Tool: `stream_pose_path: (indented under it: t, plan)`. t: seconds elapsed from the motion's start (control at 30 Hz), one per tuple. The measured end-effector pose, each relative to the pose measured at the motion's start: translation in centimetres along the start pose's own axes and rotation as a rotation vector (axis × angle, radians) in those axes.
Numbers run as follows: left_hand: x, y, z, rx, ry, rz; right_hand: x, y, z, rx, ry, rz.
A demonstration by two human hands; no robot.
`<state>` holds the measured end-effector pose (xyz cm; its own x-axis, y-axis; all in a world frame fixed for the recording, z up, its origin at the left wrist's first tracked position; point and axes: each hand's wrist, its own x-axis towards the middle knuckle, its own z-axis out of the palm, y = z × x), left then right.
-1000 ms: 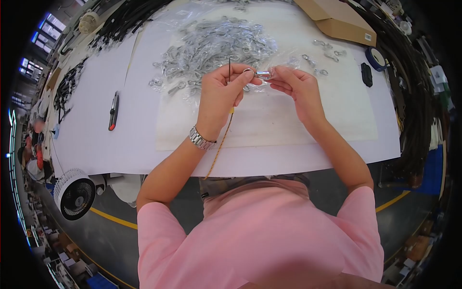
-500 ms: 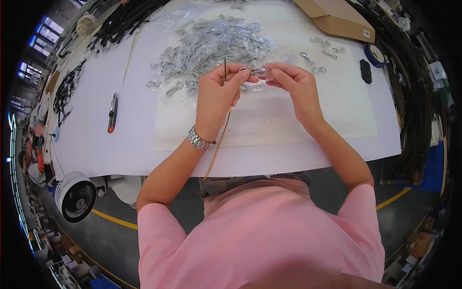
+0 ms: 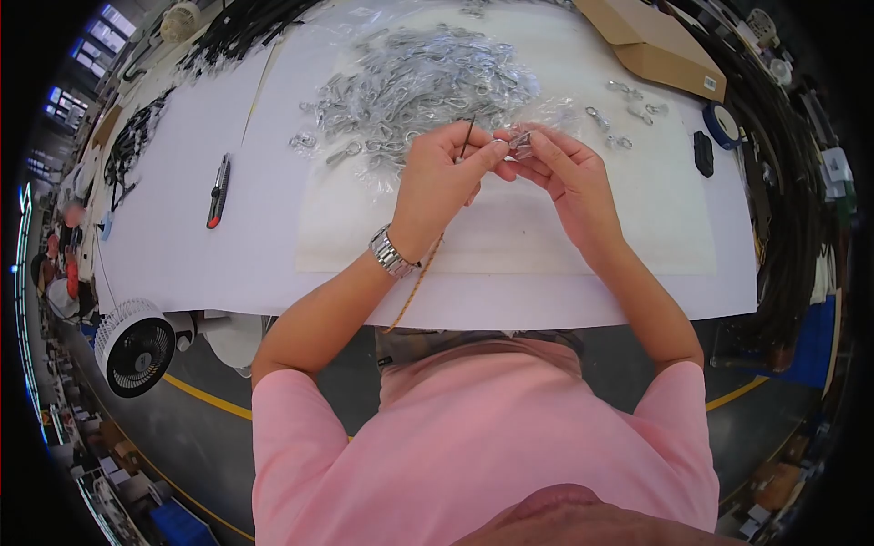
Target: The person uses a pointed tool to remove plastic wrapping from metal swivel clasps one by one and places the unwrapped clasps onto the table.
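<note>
Table (image 3: 250,273) with a white cover spreads before the person, and on it lies a pale mat (image 3: 546,250). At the far part of this mat rises a heap (image 3: 414,86) of metal clasps, many of them in clear plastic. A cardboard box (image 3: 660,59) stands at the far right, and a fan (image 3: 137,350) is beside the near left edge. Over the mat, just on the near side of the heap, the two hands meet. The left hand (image 3: 437,177) has thumb and forefinger pressed together, and its grip is closed around a dark rod (image 3: 468,136) which points up between the fingers; a yellowish cord (image 3: 419,282) hangs below this hand to the table edge. The right hand (image 3: 578,187) pinches one metal clasp (image 3: 520,140), with clear film about it, between thumb and fingers — whether the left fingertips also hold this clasp, I cannot tell. To the left lies a cutter knife (image 3: 218,191), well apart from the hands. On the right side are a blue tape roll (image 3: 711,123), a small black object (image 3: 703,154) near it, and some loose clasps (image 3: 596,118) — the smallest things here
</note>
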<state>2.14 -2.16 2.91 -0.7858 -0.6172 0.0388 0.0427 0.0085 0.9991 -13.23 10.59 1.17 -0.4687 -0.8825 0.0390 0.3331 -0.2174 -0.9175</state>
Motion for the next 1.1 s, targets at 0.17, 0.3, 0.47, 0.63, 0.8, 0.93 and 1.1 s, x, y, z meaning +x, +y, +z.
stream_pose_path:
  t: [0.17,0.3,0.47,0.63,0.8,0.93,1.1]
  plan:
    - [0.1,-0.5,0.2,-0.144,-0.055,-0.005,0.1,0.8,0.0,0.067,-0.118,0.043]
    - [0.3,-0.7,-0.2,-0.174,-0.109,-0.066,0.2,1.2,0.1,0.014,-0.114,0.081]
    - [1.5,0.2,-3.0,-0.025,-0.145,-0.061,0.2,-0.2,0.1,-0.015,-0.071,0.129]
    - [1.3,0.6,-2.5,-0.066,-0.304,-0.081,0.2,-0.4,-1.1,0.138,-0.473,0.395]
    - [1.7,-0.4,-2.7,-0.19,-0.361,-0.113,0.5,-0.4,-1.9,0.215,-0.536,0.512]
    - [1.4,-0.4,-2.2,-0.034,-0.234,-0.063,0.6,-0.6,-2.1,0.123,-0.481,0.527]
    - [1.3,-0.2,-1.8,-0.008,-0.162,0.025,0.5,-0.9,-1.3,0.452,-0.413,0.637]
